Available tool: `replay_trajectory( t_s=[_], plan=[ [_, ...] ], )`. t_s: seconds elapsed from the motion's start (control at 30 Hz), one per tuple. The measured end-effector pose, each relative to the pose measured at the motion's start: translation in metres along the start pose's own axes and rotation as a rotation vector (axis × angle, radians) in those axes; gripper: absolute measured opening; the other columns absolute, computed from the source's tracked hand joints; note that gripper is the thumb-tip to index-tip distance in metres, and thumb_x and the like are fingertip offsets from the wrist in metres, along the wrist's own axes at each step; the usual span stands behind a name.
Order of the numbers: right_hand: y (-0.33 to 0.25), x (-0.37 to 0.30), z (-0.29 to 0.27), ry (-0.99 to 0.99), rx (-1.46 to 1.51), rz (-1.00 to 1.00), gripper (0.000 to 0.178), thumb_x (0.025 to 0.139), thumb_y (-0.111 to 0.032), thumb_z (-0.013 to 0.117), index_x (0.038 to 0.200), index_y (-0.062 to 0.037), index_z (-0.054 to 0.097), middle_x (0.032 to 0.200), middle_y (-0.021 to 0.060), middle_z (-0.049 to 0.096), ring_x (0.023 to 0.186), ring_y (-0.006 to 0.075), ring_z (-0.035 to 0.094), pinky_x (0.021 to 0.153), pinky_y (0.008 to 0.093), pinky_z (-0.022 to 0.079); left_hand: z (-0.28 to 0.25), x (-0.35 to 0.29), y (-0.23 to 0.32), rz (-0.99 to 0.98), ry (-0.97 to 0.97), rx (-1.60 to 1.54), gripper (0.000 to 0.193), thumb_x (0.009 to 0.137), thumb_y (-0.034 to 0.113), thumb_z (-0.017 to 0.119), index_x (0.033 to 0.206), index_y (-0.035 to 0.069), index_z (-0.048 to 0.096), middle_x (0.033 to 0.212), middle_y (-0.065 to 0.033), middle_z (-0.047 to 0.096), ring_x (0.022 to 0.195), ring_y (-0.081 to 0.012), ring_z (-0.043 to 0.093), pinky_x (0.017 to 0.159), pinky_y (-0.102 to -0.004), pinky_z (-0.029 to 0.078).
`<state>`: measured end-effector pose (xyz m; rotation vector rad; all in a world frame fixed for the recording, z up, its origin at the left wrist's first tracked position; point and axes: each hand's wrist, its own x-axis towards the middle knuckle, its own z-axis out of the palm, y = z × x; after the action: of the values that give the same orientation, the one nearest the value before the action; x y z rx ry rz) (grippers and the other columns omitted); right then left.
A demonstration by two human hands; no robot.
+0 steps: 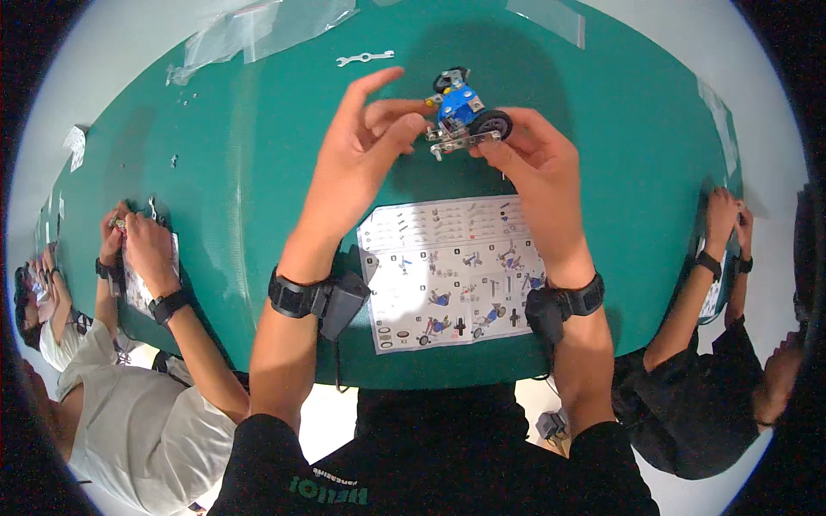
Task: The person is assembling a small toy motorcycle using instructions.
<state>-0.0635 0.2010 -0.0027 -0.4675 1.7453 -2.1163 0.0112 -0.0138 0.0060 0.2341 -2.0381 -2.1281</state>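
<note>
A small toy motorcycle (459,105), with blue panels, metal strips and black wheels, is held above the far part of the green table. My right hand (538,159) grips it by the thumb and fingers beside the larger black wheel (491,125). At its left end, the thumb and a curled finger of my left hand (370,129) close on the metal parts, while the index finger sticks out. Below my hands lies a printed instruction sheet (447,284) with small assembly drawings. A silver wrench (366,58) rests on the table beyond my left hand.
Clear plastic bags (267,30) lie along the far edge of the green table (284,163). Small loose metal pieces (174,161) are scattered at left. Co-workers sit on both sides; one person's hands (142,245) work at left, another's (724,219) at right.
</note>
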Motion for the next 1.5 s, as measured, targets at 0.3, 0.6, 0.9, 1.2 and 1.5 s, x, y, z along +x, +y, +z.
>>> replay_trajectory(
  t_s=[0.3,0.6,0.9,1.2,1.5],
  plan=[
    [0.003,-0.004,-0.001,-0.205,-0.274,-0.034,0.038,0.095,-0.001,0.080,0.131,-0.0014,0.068,0.115,0.0095,0.077,0.110,0.0165,0.073,0.094,0.0319,0.059,0.009,-0.006,0.009,0.048,-0.031,-0.036,0.047,0.102,-0.002,0.073,0.146,0.001,0.059,0.121,-0.0142,0.076,0.111,-0.0183,0.071,0.098,-0.0331,0.056],
    [-0.013,0.001,0.005,-0.019,0.188,0.003,0.055,0.094,-0.003,0.082,0.144,-0.0031,0.061,0.123,0.0093,0.073,0.113,0.0190,0.071,0.096,0.0325,0.060,0.008,-0.018,0.011,0.357,-0.067,0.274,0.047,0.087,-0.014,0.075,0.131,0.003,0.071,0.117,-0.0086,0.077,0.104,-0.0192,0.071,0.093,-0.0342,0.057],
    [0.000,-0.002,-0.003,-0.085,-0.501,-0.219,0.021,0.093,-0.003,0.079,0.114,-0.0042,0.079,0.107,0.0107,0.075,0.097,0.0217,0.074,0.085,0.0337,0.058,-0.008,-0.017,0.016,0.343,-0.145,0.391,0.053,0.082,-0.015,0.079,0.132,0.001,0.071,0.140,-0.0126,0.066,0.116,-0.0219,0.067,0.108,-0.0356,0.053],
    [-0.008,-0.003,-0.002,-0.034,-0.728,-0.329,0.016,0.094,-0.005,0.078,0.110,-0.0035,0.078,0.102,0.0136,0.073,0.092,0.0313,0.075,0.081,0.0382,0.058,-0.016,-0.011,0.008,0.255,-0.056,0.597,0.044,0.085,-0.006,0.081,0.127,0.004,0.073,0.117,-0.0077,0.075,0.113,-0.0205,0.069,0.100,-0.0322,0.053],
    [-0.006,-0.003,-0.005,-0.032,-0.744,-0.359,0.020,0.091,0.002,0.080,0.111,-0.0020,0.079,0.101,0.0100,0.073,0.087,0.0208,0.071,0.077,0.0314,0.055,-0.016,-0.008,0.008,0.284,-0.013,0.635,0.032,0.084,-0.004,0.084,0.114,0.005,0.078,0.107,-0.0079,0.075,0.098,-0.0223,0.072,0.087,-0.0334,0.053]
  ],
)
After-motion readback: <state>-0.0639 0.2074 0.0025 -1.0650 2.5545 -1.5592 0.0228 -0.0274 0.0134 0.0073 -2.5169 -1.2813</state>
